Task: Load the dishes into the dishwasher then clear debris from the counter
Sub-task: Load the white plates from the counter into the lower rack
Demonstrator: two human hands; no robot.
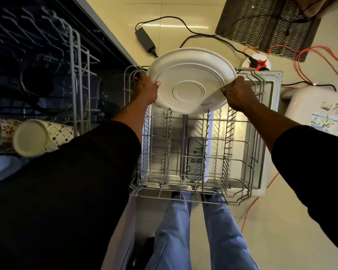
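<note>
A large white plate (pixel 189 78) hangs bottom side up over the far end of the pulled-out lower dishwasher rack (pixel 195 195). My left hand (pixel 146 88) grips its left rim, thumb on the underside. My right hand (pixel 237 92) grips its right rim. The rack below holds no dishes that I can see; its grey wire tines stand upright over the open dishwasher door (pixel 269 133).
The upper rack (pixel 76 78) sits at the left with patterned cups (pixel 37 137) and a pale bowl (pixel 0 166). On the floor lie a black power adapter (pixel 145 38), black and red cables (pixel 300 61), a patterned mat (pixel 269 22) and a white container (pixel 318 108). My legs stand before the rack.
</note>
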